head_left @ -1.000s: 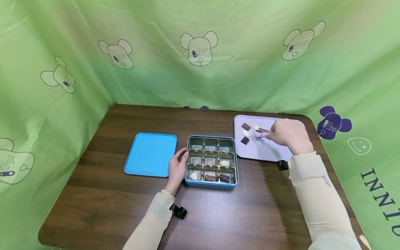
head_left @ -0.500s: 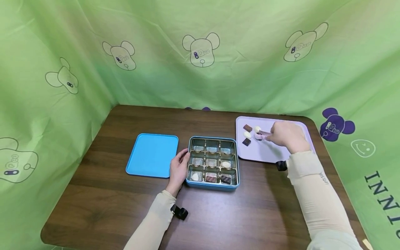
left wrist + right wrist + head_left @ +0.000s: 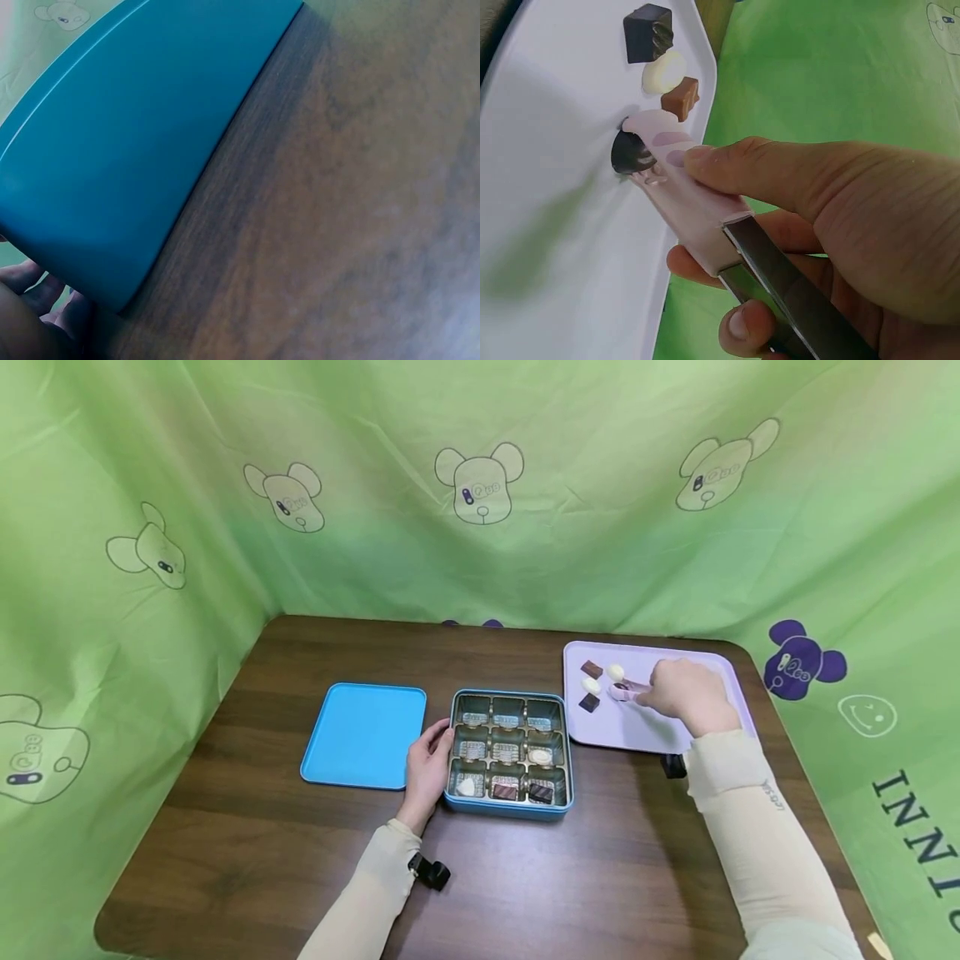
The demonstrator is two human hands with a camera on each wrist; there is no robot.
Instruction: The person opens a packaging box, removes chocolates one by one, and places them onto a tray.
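My right hand (image 3: pixel 684 693) grips pink-tipped metal tongs (image 3: pixel 628 691) over a lavender tray (image 3: pixel 660 731). In the right wrist view the tongs (image 3: pixel 676 176) are closed on a round dark chocolate (image 3: pixel 630 153) that rests on the tray (image 3: pixel 547 240). Beyond it lie a caramel piece (image 3: pixel 681 97), a white piece (image 3: pixel 665 73) and a dark square (image 3: pixel 647 32). My left hand (image 3: pixel 427 767) holds the left wall of an open blue tin (image 3: pixel 510 807), thumb at its rim. The tin's compartments hold several chocolates.
The tin's blue lid (image 3: pixel 363 735) lies flat on the brown table (image 3: pixel 300 860), left of the tin; the left wrist view shows this lid (image 3: pixel 135 142) close up. Green printed cloth (image 3: pixel 480 527) walls the table on three sides.
The tongs stay on the same dark chocolate on the tray and the left hand keeps its hold on the tin. Only the head view has shifted slightly.
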